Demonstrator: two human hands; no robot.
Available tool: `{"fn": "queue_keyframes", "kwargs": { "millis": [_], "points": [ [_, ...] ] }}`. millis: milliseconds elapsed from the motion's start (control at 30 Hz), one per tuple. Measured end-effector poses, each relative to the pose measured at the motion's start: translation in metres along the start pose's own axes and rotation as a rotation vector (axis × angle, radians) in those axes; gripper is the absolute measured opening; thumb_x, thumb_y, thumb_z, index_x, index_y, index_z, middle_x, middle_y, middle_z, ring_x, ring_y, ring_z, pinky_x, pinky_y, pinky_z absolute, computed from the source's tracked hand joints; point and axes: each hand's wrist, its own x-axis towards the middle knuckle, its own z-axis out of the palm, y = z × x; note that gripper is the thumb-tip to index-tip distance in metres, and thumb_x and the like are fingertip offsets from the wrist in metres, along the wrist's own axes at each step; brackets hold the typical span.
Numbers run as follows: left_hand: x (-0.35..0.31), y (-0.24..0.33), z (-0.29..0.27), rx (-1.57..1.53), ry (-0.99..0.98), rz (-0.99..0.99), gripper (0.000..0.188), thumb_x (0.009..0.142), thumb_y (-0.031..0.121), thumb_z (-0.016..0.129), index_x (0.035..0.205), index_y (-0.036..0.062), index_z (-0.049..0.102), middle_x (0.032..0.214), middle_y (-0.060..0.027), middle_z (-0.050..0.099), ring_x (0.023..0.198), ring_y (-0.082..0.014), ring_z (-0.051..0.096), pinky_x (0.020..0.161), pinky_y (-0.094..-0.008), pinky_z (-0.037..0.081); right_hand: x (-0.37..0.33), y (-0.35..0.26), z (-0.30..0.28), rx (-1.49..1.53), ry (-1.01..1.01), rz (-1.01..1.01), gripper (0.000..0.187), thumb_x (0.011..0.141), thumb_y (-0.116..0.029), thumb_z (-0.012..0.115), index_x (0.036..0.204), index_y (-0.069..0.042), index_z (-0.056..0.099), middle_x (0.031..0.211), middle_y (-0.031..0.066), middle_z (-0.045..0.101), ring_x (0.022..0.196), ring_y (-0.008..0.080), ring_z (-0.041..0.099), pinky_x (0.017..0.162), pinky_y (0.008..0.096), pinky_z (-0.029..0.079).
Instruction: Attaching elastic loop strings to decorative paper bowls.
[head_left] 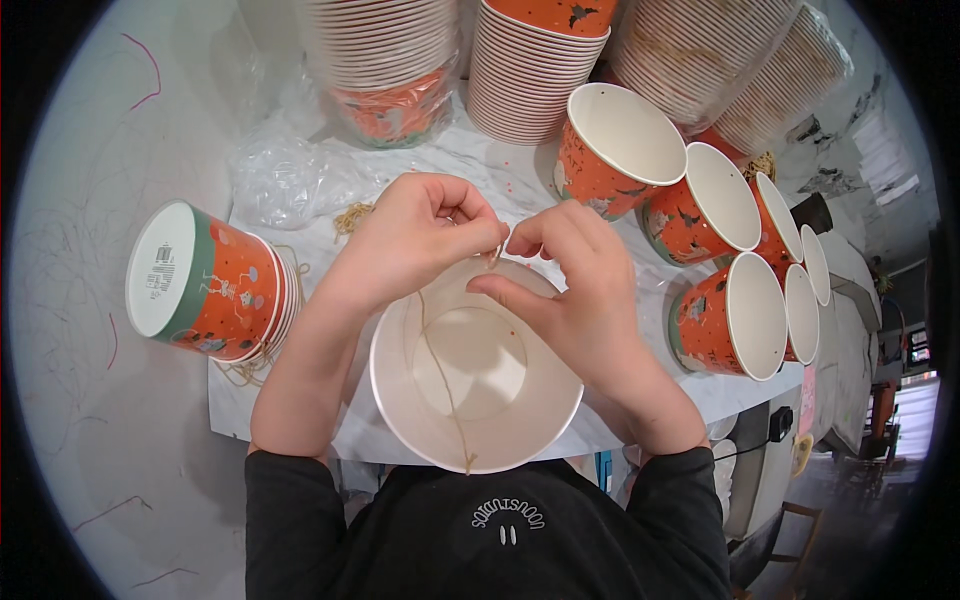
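A paper bucket (480, 430), white inside, stands mouth up in front of me, against my dark shirt. A thin tan cord (440, 370) is fixed at its near rim and runs across the inside toward the far rim. At that far rim my left hand (425, 235) pinches the cord's end between thumb and fingertips. My right hand (575, 275) is beside it, thumb and index finger apart around a short bit of cord at the rim. The fingers partly hide that bit of cord.
Orange printed buckets (625, 150) lean in rows at the right. Tall bucket stacks (515, 85) line the back, some in plastic. A stack of corded buckets (225, 285) lies on its side at the left. Clear plastic (290, 180) and loose cord (352, 218) lie behind my left hand.
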Motion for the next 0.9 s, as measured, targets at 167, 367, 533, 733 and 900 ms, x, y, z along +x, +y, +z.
{"fn": "queue_keyframes", "kwargs": {
  "millis": [167, 367, 533, 733, 900],
  "points": [
    [0.000, -0.003, 0.001, -0.047, -0.004, -0.006, 0.008, 0.090, 0.006, 0.069, 0.091, -0.0022, 0.068, 0.088, -0.0053, 0.072, 0.081, -0.0079, 0.068, 0.073, -0.0214, 0.052, -0.002, 0.001, 0.004, -0.119, 0.059, -0.094, 0.027, 0.071, -0.017, 0.087, 0.086, -0.009, 0.068, 0.082, 0.0024, 0.063, 0.079, 0.0244, 0.062, 0.074, 0.0378, 0.044],
    [-0.001, 0.001, 0.002, -0.053, 0.001, 0.001, 0.007, 0.089, 0.006, 0.069, 0.091, -0.0013, 0.067, 0.087, -0.0033, 0.071, 0.080, -0.0057, 0.066, 0.072, -0.0199, 0.051, -0.002, 0.000, 0.004, -0.145, 0.068, -0.112, 0.018, 0.073, -0.011, 0.084, 0.084, -0.009, 0.070, 0.079, 0.0015, 0.063, 0.076, 0.0225, 0.062, 0.073, 0.0368, 0.044],
    [-0.001, -0.001, -0.002, -0.013, -0.010, 0.029, 0.006, 0.087, 0.004, 0.069, 0.091, -0.0004, 0.066, 0.087, -0.0002, 0.069, 0.078, -0.0037, 0.064, 0.071, -0.0187, 0.051, -0.001, -0.002, -0.002, -0.158, 0.063, -0.158, 0.015, 0.074, -0.008, 0.079, 0.085, -0.008, 0.070, 0.081, 0.0019, 0.063, 0.076, 0.0219, 0.062, 0.073, 0.0364, 0.045],
    [-0.001, -0.001, 0.000, -0.067, -0.041, 0.021, 0.011, 0.082, 0.004, 0.071, 0.092, -0.0013, 0.067, 0.085, -0.0001, 0.067, 0.075, -0.0030, 0.061, 0.068, -0.0187, 0.050, -0.001, -0.001, -0.005, -0.203, 0.049, -0.245, 0.016, 0.073, -0.008, 0.079, 0.086, -0.009, 0.069, 0.082, 0.0008, 0.062, 0.075, 0.0211, 0.061, 0.073, 0.0357, 0.045],
    [-0.006, 0.007, 0.000, 0.015, 0.002, 0.028, 0.017, 0.078, 0.006, 0.075, 0.091, -0.0030, 0.068, 0.084, -0.0022, 0.067, 0.071, -0.0041, 0.059, 0.064, -0.0201, 0.048, -0.002, -0.007, -0.006, -0.230, 0.007, -0.274, 0.022, 0.070, -0.005, 0.082, 0.087, -0.009, 0.068, 0.083, 0.0007, 0.063, 0.075, 0.0212, 0.062, 0.074, 0.0360, 0.046]
  ]
}}
